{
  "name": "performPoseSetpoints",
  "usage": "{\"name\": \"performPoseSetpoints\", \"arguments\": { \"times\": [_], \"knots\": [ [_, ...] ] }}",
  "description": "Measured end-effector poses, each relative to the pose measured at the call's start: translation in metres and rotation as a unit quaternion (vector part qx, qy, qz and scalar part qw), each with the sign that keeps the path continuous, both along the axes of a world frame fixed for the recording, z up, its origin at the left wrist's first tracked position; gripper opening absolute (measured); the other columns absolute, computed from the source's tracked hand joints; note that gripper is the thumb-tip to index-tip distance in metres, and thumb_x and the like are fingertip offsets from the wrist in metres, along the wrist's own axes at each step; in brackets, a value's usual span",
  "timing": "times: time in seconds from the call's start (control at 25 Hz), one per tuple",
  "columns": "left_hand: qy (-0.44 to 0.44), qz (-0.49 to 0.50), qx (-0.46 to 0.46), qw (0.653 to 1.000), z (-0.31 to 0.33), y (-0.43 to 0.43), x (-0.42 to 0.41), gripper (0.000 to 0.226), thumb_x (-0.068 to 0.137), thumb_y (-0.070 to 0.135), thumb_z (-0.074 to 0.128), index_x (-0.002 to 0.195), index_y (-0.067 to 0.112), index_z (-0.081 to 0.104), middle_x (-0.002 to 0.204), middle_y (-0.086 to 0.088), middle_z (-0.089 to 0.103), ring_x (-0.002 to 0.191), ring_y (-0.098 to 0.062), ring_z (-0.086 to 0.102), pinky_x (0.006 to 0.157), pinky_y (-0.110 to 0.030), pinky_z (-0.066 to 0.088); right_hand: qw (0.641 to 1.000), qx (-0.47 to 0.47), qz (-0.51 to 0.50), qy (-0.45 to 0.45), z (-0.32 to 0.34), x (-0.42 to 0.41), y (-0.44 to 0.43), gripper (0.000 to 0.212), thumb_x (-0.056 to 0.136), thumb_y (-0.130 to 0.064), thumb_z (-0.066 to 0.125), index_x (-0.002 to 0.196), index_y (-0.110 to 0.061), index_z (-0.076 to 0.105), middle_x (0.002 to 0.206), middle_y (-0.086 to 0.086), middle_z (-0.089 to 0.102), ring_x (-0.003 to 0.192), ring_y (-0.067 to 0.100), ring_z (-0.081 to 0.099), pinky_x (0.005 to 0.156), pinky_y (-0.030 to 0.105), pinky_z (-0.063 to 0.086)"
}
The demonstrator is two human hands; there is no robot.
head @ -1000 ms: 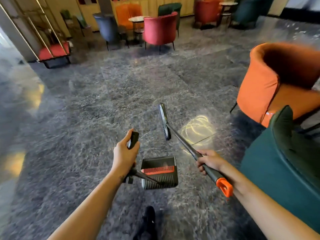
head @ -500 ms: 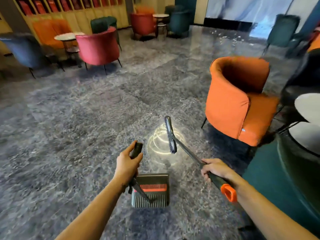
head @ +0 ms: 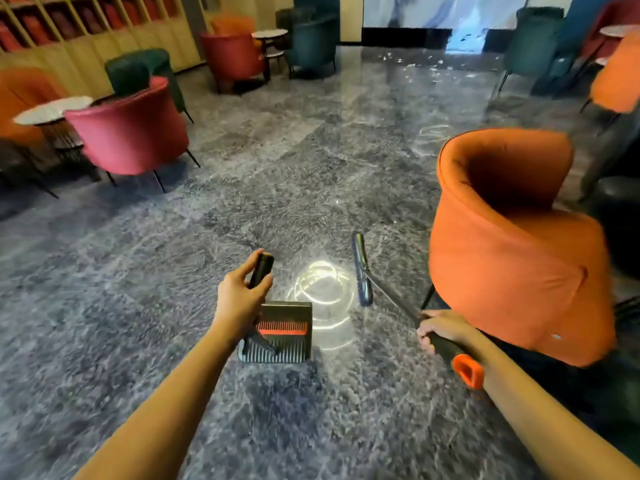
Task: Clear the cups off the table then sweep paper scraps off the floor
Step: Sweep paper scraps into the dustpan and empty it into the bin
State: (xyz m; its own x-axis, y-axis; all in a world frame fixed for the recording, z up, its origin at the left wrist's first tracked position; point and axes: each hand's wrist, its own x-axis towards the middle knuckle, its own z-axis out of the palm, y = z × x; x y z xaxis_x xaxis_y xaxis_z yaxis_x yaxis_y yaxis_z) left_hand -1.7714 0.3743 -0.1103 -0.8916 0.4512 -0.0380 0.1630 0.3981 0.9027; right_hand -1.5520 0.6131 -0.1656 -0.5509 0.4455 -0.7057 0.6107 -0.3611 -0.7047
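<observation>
Dustpan [head: 287, 317]: handle clenched in left hand [head: 239, 303], left of chair [head: 512, 265]. Broom [head: 362, 271]: grasped by right hand [head: 441, 329], just beside chair. Scraps [head: 410, 64]: probably the pale flecks far beyond chair. Advice: walk there, set pan lip flat, sweep short.

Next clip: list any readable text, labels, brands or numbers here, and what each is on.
None can be read.
The small white tag on the orange upholstered armchair is too small to read.
The dark plastic dustpan and the long-handled broom show no visible markings.
</observation>
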Motion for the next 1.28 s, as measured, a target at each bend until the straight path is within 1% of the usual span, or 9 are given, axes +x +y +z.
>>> {"name": "performPoseSetpoints", "arguments": {
  "times": [0.16, 0.28, 0.44, 0.56, 0.72, 0.84, 0.96, 1.04, 1.28],
  "knots": [
    [0.008, -0.022, 0.018, 1.000, -0.002, 0.094, -0.156, 0.052, 0.090, 0.014, 0.062, 0.138, 0.027, 0.046, 0.067, -0.010, 0.058, 0.046, -0.020, 0.043, 0.057, -0.035, 0.042, 0.998, -0.029, -0.052, 0.004, -0.002, -0.129, 0.080, 0.052, 0.087, 0.017, 0.041, 0.136, 0.000, 0.036, 0.047, 0.011, 0.046, 0.027, 0.015, 0.042, 0.031, 0.016, 0.035],
    [0.017, -0.044, 0.026, 0.999, -0.006, 0.174, -0.282, 0.052, 0.090, 0.015, 0.063, 0.138, 0.028, 0.046, 0.061, -0.006, 0.058, 0.043, -0.016, 0.045, 0.055, -0.032, 0.043, 0.994, -0.036, -0.094, 0.027, -0.008, -0.234, 0.148, 0.042, 0.089, 0.019, 0.034, 0.117, -0.013, 0.032, 0.034, 0.008, 0.043, 0.022, 0.013, 0.039, 0.029, 0.013, 0.033],
    [0.018, -0.077, 0.039, 0.996, 0.003, 0.283, -0.413, 0.051, 0.090, 0.017, 0.063, 0.138, 0.026, 0.047, 0.057, -0.003, 0.057, 0.041, -0.012, 0.044, 0.049, -0.027, 0.040, 0.989, -0.032, -0.138, 0.045, 0.011, -0.352, 0.235, 0.031, 0.088, 0.021, 0.033, 0.103, -0.006, 0.038, 0.054, 0.011, 0.043, 0.024, 0.012, 0.040, 0.029, 0.013, 0.032],
    [0.000, -0.099, 0.054, 0.994, 0.009, 0.389, -0.500, 0.052, 0.090, 0.017, 0.063, 0.138, 0.028, 0.046, 0.052, -0.003, 0.056, 0.034, -0.006, 0.042, 0.038, -0.022, 0.039, 0.985, -0.023, -0.164, 0.042, 0.027, -0.436, 0.318, 0.027, 0.088, 0.021, 0.034, 0.082, -0.005, 0.039, 0.048, 0.010, 0.041, 0.023, 0.012, 0.040, 0.029, 0.013, 0.033],
    [-0.002, -0.128, 0.065, 0.990, -0.009, 0.536, -0.597, 0.053, 0.090, 0.016, 0.063, 0.138, 0.028, 0.046, 0.052, -0.003, 0.054, 0.035, -0.007, 0.042, 0.038, -0.023, 0.039, 0.977, -0.007, -0.207, 0.051, 0.014, -0.534, 0.442, 0.049, 0.086, 0.022, 0.034, 0.131, 0.005, 0.038, 0.060, 0.013, 0.038, 0.022, 0.012, 0.039, 0.029, 0.011, 0.031],
    [-0.014, -0.138, 0.076, 0.987, -0.022, 0.665, -0.673, 0.051, 0.090, 0.016, 0.064, 0.136, 0.030, 0.048, 0.051, 0.003, 0.055, 0.036, -0.007, 0.040, 0.037, -0.021, 0.038, 0.972, 0.003, -0.230, 0.053, -0.002, -0.607, 0.561, 0.053, 0.085, 0.021, 0.033, 0.137, 0.017, 0.024, 0.061, 0.014, 0.038, 0.023, 0.012, 0.040, 0.030, 0.012, 0.031],
    [-0.023, -0.150, 0.078, 0.985, -0.009, 0.787, -0.741, 0.052, 0.090, 0.015, 0.063, 0.135, 0.035, 0.046, 0.045, 0.007, 0.053, 0.037, -0.010, 0.038, 0.038, -0.020, 0.036, 0.972, -0.009, -0.230, 0.038, 0.011, -0.672, 0.682, 0.021, 0.086, 0.019, 0.032, 0.098, 0.012, 0.047, 0.059, 0.013, 0.037, 0.023, 0.012, 0.038, 0.029, 0.012, 0.030],
    [-0.017, -0.171, 0.073, 0.982, -0.002, 0.851, -0.776, 0.052, 0.090, 0.016, 0.063, 0.135, 0.035, 0.046, 0.047, 0.004, 0.053, 0.042, -0.015, 0.039, 0.044, -0.025, 0.037, 0.972, -0.006, -0.231, 0.032, 0.020, -0.711, 0.746, 0.029, 0.086, 0.019, 0.032, 0.070, -0.005, 0.037, 0.060, 0.013, 0.037, 0.023, 0.013, 0.038, 0.029, 0.012, 0.030],
    [0.010, -0.220, 0.066, 0.973, -0.006, 1.108, -0.912, 0.051, 0.090, 0.017, 0.063, 0.136, 0.033, 0.047, 0.052, -0.002, 0.053, 0.045, -0.016, 0.040, 0.047, -0.027, 0.037, 0.967, 0.024, -0.254, -0.022, 0.013, -0.850, 0.980, 0.030, 0.087, 0.016, 0.038, 0.063, -0.003, 0.041, 0.058, 0.013, 0.041, 0.025, 0.013, 0.039, 0.028, 0.013, 0.031]
  ]
}}
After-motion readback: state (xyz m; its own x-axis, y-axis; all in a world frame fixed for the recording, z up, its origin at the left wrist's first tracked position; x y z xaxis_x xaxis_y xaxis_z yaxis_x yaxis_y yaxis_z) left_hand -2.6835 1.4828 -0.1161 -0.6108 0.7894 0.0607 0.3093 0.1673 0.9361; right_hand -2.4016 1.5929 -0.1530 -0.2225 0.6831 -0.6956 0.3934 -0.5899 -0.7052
